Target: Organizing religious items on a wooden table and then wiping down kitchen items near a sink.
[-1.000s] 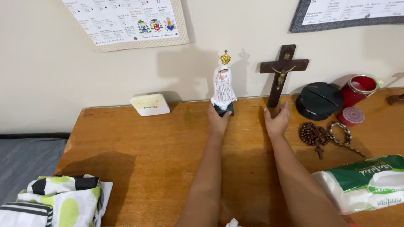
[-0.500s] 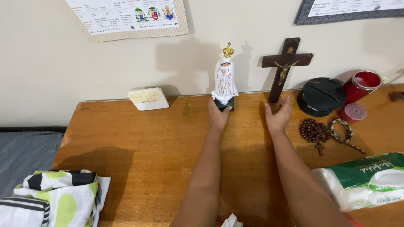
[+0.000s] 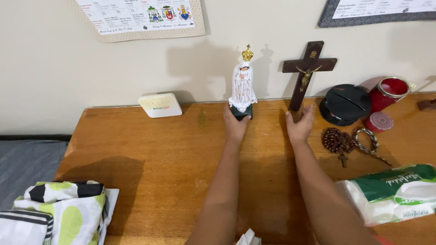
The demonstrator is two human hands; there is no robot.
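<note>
Two hands at the far edge of a wooden table (image 3: 150,159), by a statue and a cross.

The left hand (image 3: 236,124) grips the dark base of the white crowned statue (image 3: 242,86), which stands upright near the wall. The right hand (image 3: 299,127) lies spread just before the foot of the wooden cross (image 3: 305,75); whether they touch is unclear. At right, a wipes packet (image 3: 395,193) is cut off.

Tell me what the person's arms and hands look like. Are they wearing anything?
Both arms are bare: no sleeves show as far as the picture's lower edge. The left hand and right hand wear no gloves, and no watch, bracelet or ring can be seen on them.
</note>
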